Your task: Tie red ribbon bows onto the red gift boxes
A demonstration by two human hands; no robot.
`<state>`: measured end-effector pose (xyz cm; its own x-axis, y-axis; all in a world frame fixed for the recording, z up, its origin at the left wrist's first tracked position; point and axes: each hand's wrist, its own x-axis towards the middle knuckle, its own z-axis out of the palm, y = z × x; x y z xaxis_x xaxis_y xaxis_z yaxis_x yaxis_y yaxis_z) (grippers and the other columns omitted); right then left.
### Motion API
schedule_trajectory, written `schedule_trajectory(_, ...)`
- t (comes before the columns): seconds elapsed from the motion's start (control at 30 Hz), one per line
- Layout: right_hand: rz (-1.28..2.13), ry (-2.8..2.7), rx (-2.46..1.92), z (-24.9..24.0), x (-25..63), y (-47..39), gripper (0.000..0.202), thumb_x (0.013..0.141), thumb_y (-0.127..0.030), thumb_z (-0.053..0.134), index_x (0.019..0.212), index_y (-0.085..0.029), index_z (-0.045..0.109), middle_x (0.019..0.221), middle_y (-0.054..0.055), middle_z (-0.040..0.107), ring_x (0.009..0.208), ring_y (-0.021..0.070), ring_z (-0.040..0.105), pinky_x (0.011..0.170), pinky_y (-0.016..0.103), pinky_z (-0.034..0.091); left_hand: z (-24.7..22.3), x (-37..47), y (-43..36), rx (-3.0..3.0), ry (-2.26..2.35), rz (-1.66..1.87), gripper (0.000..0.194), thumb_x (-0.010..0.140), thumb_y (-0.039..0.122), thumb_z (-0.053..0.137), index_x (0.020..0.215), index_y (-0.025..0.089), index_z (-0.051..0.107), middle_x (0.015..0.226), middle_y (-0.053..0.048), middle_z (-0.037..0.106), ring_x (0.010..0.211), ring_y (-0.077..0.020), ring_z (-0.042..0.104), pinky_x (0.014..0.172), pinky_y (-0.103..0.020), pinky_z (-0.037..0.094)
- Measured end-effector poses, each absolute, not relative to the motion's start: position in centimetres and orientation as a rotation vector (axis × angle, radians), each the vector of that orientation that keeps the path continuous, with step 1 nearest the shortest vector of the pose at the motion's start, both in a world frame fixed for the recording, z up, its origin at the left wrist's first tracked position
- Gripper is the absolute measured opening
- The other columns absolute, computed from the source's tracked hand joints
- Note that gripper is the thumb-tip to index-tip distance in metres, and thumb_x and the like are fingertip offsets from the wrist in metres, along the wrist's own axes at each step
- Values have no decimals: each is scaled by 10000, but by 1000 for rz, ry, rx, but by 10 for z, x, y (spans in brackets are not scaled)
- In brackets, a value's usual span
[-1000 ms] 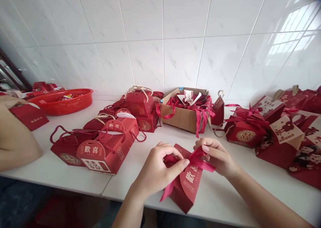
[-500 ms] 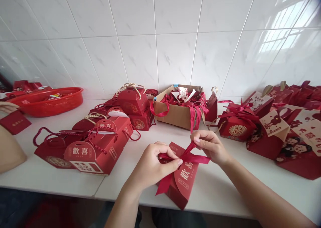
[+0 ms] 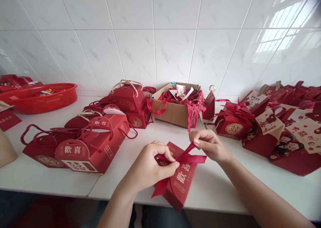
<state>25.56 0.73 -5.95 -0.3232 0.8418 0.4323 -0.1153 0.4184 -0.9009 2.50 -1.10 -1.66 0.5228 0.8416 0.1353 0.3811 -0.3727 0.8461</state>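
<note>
Roped boxes (image 3: pixel 97 157): sitting left of the left grip (image 3: pixel 154 166).
Left grip: pinching the gathered ribbon (image 3: pixel 194 159).
Red box (image 3: pixel 180 181): lying on the counter (image 3: pixel 215 194) beneath the left grip; probably light, stiff, creasing easily, suiting a hold along its side edges.
Ribbon: running rightward from the left grip, looking soft and slippery.
Right grip (image 3: pixel 209 146): pinching one ribbon strand.

Red Packaging Fills White Tabletop (image 3: pixel 215 191)

A red plastic basin (image 3: pixel 50 104) sits at far left, near rope-handled red boxes (image 3: pixel 110 152). Behind them, a box with a gold cord (image 3: pixel 127 99) rests atop another box (image 3: pixel 136 118). Red ribbons (image 3: pixel 192 114) spill from a cardboard carton (image 3: pixel 170 112) at center. At right stand a gold-emblem box (image 3: pixel 233 129) and a cartoon-printed box (image 3: pixel 296 162). Pale tiled wall (image 3: pixel 173 10) rises behind, reflecting a barred window.
</note>
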Motion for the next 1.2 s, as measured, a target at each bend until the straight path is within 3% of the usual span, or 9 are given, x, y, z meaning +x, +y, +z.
schedule_trajectory(0.13,1140,-1667,-690,-57,259,8,320,832,-374,629,589,-183,544,550,-17,416,536,117,348,513,277,282,-18,24,-13,2041,996,742,141,733,203,637,622,184,553,736,4,601,815,-169,570,731,-259,438)
schedule_trajectory(0.3,1147,-1728,-819,-42,257,-1,332,876,-398,575,634,-176,534,577,-24,394,545,104,323,506,257,281,-16,23,-16,2047,985,782,75,748,228,647,696,193,606,779,-2,605,796,-165,580,739,-269,452)
schedule_trajectory(0.37,1154,-1733,-902,-40,257,-10,310,904,-448,517,766,-176,566,608,-26,409,554,104,347,516,251,304,-12,22,-18,2024,994,801,77,740,260,676,781,205,640,830,-3,609,779,-158,576,742,-275,454)
schedule_trajectory(0.5,1088,-1590,-1094,-47,263,-30,466,937,-582,292,1054,-203,535,762,16,500,593,124,433,511,254,339,-5,15,-20,1957,990,840,211,776,363,667,946,241,643,863,9,625,837,-158,581,788,-271,437)
schedule_trajectory(0.67,568,-1712,-1142,-29,261,-46,193,893,-401,549,996,-241,586,996,67,548,916,203,518,745,314,431,-1,8,-22,2064,979,939,196,896,382,515,884,229,637,926,5,631,888,-138,578,772,-232,413)
schedule_trajectory(0.8,293,-2063,-1065,1,237,-49,106,872,-293,593,939,-244,659,1206,101,492,1147,268,447,964,430,382,0,1,-33,2139,1159,986,281,900,417,490,725,200,523,777,18,555,783,-131,543,735,-226,396)
schedule_trajectory(0.87,235,-2224,-1076,8,224,-48,109,860,-285,608,932,-252,682,1268,98,470,1184,285,416,981,463,382,0,-4,-40,2138,1269,866,348,900,465,460,674,200,460,688,29,513,691,-130,518,665,-230,388)
schedule_trajectory(1.03,132,-2343,-1127,5,206,-47,95,864,-239,590,893,-238,680,1262,93,509,1190,284,418,959,474,402,1,-14,-52,2237,1322,527,363,888,477,445,655,201,482,657,25,546,628,-142,505,575,-243,332)
schedule_trajectory(1.2,28,-2254,-1200,-3,204,-48,106,859,-152,540,829,-202,627,1154,91,586,1058,244,507,886,447,420,-4,-7,-43,2257,1266,602,352,901,395,415,615,191,427,657,25,488,624,-133,474,591,-242,335)
